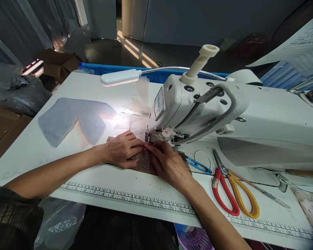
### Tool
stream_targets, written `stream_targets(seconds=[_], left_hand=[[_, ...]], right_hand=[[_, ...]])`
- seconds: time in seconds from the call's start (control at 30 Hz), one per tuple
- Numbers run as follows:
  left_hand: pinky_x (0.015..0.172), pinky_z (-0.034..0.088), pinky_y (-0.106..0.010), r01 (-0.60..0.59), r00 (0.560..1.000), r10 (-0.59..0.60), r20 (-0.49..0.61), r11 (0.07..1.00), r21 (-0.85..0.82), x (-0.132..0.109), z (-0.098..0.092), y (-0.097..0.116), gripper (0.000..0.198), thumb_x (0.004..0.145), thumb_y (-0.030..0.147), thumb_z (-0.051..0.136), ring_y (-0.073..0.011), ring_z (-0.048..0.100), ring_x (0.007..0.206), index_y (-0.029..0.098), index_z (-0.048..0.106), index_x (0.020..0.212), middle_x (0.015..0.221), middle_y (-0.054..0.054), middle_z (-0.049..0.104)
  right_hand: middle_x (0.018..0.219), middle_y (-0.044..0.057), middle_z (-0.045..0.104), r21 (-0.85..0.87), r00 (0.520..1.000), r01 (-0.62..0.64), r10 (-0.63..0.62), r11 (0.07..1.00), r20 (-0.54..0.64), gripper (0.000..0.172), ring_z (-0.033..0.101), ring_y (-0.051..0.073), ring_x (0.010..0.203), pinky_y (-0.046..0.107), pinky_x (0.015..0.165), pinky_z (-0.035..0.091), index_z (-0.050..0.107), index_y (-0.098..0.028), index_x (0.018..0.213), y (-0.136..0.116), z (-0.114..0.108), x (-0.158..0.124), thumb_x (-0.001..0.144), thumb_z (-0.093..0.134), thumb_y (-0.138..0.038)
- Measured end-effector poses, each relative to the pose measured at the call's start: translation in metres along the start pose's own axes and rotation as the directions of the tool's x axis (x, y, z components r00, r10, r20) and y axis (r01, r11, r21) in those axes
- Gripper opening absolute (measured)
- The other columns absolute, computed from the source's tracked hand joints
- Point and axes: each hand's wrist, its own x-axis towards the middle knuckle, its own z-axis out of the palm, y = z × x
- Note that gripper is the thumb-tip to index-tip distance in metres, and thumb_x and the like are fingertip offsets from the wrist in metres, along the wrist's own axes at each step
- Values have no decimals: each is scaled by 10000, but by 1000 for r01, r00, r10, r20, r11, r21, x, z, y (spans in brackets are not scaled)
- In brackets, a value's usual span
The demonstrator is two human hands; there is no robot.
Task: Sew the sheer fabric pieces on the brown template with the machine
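Observation:
A white sewing machine (224, 107) stands on the white table (120, 187). My left hand (122, 149) lies on a small brown patterned fabric piece (144, 163) just in front of the needle area, fingers curled and pressing it down. My right hand (167, 163) rests on the same piece from the right, its fingertips pinched at the fabric edge beside the presser foot (151, 138). Most of the fabric is hidden under both hands.
A grey-blue cut fabric shape (73, 119) lies at the left. Red and yellow handled scissors (232, 191), blue thread snips (199, 166) and long tweezers (266, 192) lie to the right. A gooseneck lamp (120, 77) lights the needle. A printed ruler (125, 197) runs along the front edge.

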Motion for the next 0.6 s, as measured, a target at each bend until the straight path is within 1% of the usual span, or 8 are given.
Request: stream_targets(seconds=[0.1,0.17,0.27,0.37,0.47,0.53,0.6], left_hand=[[770,459,-383,27,999,-27,29,1000,15,2,-2,0,292,860,308,511,-211,575,801,114,679,998,1058,-114,687],[774,452,-390,36,998,-38,55,999,24,4,-3,-1,308,864,322,512,-217,575,813,109,680,1010,1071,-116,685],[769,443,-398,18,996,-21,89,999,35,7,-4,-6,332,861,349,516,-224,570,812,101,686,1001,1065,-120,679],[741,436,-397,-2,996,-1,93,1000,28,9,-5,-12,334,846,364,529,-220,560,791,106,693,978,1045,-119,672],[729,430,-390,6,996,-7,94,1000,14,10,-5,-18,340,845,386,530,-217,553,785,121,693,982,1047,-117,668],[735,429,-389,20,995,-21,97,1000,7,10,-5,-20,352,851,394,524,-220,552,795,127,689,1010,1063,-119,668],[739,428,-390,32,994,-32,101,999,3,10,-4,-22,363,854,398,520,-222,551,802,125,686,1028,1077,-119,666]], right_hand=[[1082,156,654,34,999,36,-35,999,-19,371,638,255,941,374,746,549,661,-172,1216,-1,-2,-2,899,471,-140],[1071,159,654,18,999,46,-46,999,-21,359,635,265,939,381,738,550,671,-167,1195,-1,-3,-2,891,481,-139],[1044,165,662,0,999,36,-36,999,-5,360,641,265,912,388,748,545,662,-154,1211,-2,-2,1,909,466,-154],[1048,180,667,-17,1000,-4,5,1000,28,375,652,272,889,387,734,541,656,-143,1232,-3,-2,4,927,439,-171],[1048,185,677,-38,994,-62,65,997,87,403,665,267,802,391,691,542,640,-150,1268,-3,-2,6,928,427,-187],[1071,170,679,2,989,-102,102,995,109,412,670,257,799,384,696,550,622,-184,1298,-1,-4,5,932,436,-213],[1124,145,671,106,986,-134,122,985,110,412,675,248,869,367,730,560,614,-224,1307,2,-8,4,937,431,-230]])
